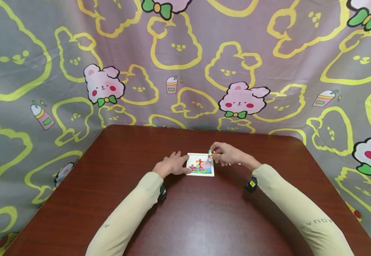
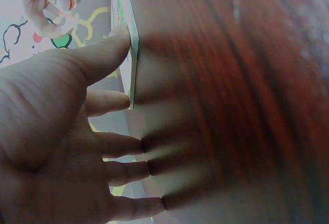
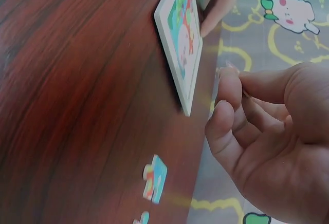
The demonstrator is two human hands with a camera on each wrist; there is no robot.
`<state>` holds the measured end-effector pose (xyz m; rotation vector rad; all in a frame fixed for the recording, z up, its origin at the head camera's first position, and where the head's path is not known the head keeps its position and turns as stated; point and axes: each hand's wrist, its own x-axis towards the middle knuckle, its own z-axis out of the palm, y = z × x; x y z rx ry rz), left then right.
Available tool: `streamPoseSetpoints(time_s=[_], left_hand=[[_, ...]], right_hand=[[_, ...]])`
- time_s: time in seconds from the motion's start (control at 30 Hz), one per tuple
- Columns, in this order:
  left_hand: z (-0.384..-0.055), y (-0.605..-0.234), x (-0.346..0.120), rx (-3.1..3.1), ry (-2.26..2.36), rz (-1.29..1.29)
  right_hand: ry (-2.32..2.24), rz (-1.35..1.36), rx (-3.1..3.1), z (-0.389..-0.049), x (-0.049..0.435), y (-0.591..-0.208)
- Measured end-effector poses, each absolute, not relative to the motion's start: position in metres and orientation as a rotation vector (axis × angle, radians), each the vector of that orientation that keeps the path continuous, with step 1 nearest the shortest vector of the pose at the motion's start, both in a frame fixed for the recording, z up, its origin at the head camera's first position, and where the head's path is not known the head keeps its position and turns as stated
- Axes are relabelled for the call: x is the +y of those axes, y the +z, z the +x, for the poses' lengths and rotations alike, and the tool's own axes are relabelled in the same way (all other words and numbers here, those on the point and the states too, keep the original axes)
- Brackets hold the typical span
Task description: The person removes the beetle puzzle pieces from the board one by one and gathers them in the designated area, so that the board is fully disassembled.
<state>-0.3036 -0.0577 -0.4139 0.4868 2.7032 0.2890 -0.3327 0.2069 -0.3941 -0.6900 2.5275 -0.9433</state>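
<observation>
the white squarish puzzle tray (image 1: 192, 159) lies flat, partly filled with colourful picture pieces (image 1: 205, 165). one blue, yellow and red piece (image 1: 210, 153) is pinched near the tray's far right corner; two light-blue loose pieces (image 3: 160, 180) lie apart.

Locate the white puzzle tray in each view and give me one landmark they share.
Head: the white puzzle tray is just right of centre, below the middle.
Left wrist: upper left of centre, nearly edge-on.
Right wrist: top, slightly right of centre.
Shared landmark: the right hand, visible in all three.
</observation>
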Motion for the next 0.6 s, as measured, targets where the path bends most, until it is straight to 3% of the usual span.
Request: streamPoseSetpoints(time_s=[0.6], left_hand=[[-0.306,-0.417,-0.058,2.716,0.296,0.481]], right_hand=[[-0.931,-0.705,2.508,-0.332,0.244,-0.398]])
